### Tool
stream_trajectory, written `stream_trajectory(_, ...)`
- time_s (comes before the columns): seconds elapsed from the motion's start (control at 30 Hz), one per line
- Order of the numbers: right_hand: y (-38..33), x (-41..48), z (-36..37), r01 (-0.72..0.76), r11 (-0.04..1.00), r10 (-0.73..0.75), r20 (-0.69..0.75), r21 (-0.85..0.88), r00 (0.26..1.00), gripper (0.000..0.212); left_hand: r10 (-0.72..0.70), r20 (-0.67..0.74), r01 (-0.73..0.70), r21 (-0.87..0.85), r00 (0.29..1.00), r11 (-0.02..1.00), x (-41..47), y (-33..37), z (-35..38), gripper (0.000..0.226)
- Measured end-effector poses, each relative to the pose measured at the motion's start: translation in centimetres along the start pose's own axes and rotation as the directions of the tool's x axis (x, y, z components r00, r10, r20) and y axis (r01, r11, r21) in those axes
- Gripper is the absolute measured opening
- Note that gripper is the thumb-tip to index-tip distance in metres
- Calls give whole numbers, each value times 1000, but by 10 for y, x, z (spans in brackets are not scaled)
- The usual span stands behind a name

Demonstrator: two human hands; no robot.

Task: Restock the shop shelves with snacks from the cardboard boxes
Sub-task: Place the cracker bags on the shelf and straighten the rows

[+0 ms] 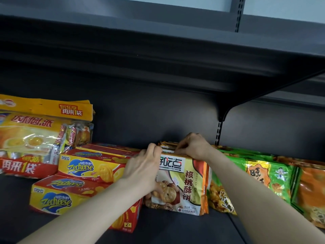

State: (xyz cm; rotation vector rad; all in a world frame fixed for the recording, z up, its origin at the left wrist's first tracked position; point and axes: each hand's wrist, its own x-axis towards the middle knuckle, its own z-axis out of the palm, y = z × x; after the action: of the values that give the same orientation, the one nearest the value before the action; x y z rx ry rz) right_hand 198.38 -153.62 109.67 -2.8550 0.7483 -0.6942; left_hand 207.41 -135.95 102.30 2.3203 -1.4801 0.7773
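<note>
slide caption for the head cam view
Left hand and right hand grip the walnut cookie bags on the shelf beside Zecheese boxes.

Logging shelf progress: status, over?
Left hand, right hand: gripping tops of walnut biscuit bags. Bags upright on shelf. Zecheese boxes, green packs tight either side.

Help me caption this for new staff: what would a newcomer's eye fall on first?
Both hands meet mid-shelf: the left hand and right hand grip the tops of a row of upright biscuit packs. Left of them lie red-and-yellow cracker boxes, with big yellow cake bags at the far left. Bright green snack bags lean to the right on the dark shelf.
</note>
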Motion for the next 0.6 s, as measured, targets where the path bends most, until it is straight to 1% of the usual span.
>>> stream_trajectory(0.03, 0, 2, -3, -13, 1000, 12, 41, 21, 999, 13, 7, 1, -7, 2, 1000, 1000, 0, -1, 0, 109)
stream_trajectory(0.07, 1, 5, -7, -26, 999, 23, 50, 48, 998, 11, 16, 2, -16, 3, 1000, 1000, 0, -1, 0, 110)
stream_trajectory(0.1, 3, 10, -9, -36, 998, 35, 21, 60, 999, 9, 23, 6, -23, 3, 1000, 1000, 1, -2, -1, 112)
stream_trajectory(0.17, 9, 26, -10, -53, 999, 53, -89, 4, 995, 16, 28, 21, -28, 1, 999, 1000, 2, -3, -1, 118)
stream_trajectory(0.2, 11, 34, -7, -66, 997, 61, -111, -41, 992, 22, 30, 29, -30, 1, 999, 1000, 2, -3, -2, 120)
stream_trajectory(0.27, 15, 45, 0, -90, 986, 83, -52, -143, 995, 30, 29, 39, -29, 8, 999, 1000, 2, -2, -2, 122)
stream_trajectory(0.33, 19, 54, 11, -110, 972, 115, 14, -210, 993, 26, 26, 34, -27, 24, 999, 999, 2, -2, -2, 123)
stream_trajectory(0.37, 19, 57, 13, -116, 968, 121, 12, -221, 993, 23, 21, 33, -22, 29, 999, 999, 2, -1, -2, 123)
stream_trajectory(0.5, 10, 64, 18, -95, 967, 77, -85, -236, 993, 16, -4, 53, 1, 51, 999, 999, 3, -1, -2, 123)
stream_trajectory(0.57, 7, 64, 20, -93, 968, 73, -94, -233, 993, 17, -10, 60, 6, 59, 998, 998, 3, -1, -1, 123)
stream_trajectory(0.6, 8, 63, 19, -94, 970, 79, -75, -223, 994, 16, -9, 63, 5, 58, 998, 998, 4, -1, -1, 123)
